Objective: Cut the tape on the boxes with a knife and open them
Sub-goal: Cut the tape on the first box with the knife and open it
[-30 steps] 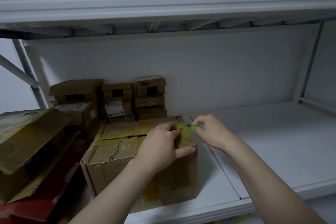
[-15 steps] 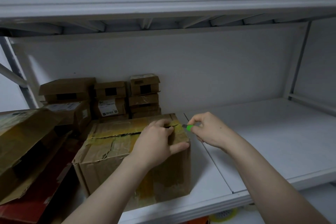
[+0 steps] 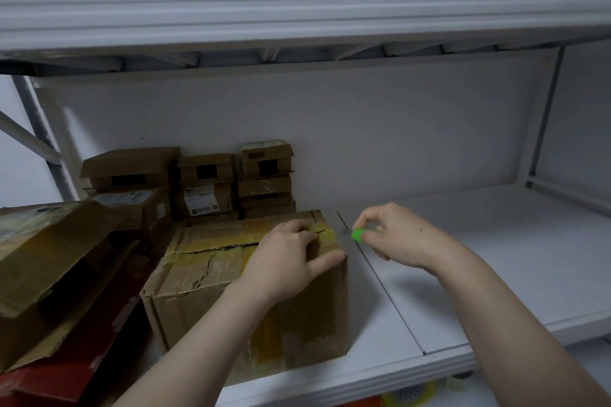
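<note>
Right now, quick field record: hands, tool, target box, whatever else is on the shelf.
left hand: grips the box at its top right end, fingers curled at the seam
right hand: pinches the green knife, right of the box, not touching it
box top: yellowish tape, seam partly split, flaps down
behind: small boxes stacked on the shelf
far left: opened box

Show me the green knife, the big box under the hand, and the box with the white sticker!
green knife (image 3: 357,235), head view, on its green end.
big box (image 3: 198,277), head view, on its crumpled top flap.
box with the white sticker (image 3: 202,205), head view, on the sticker.
</note>
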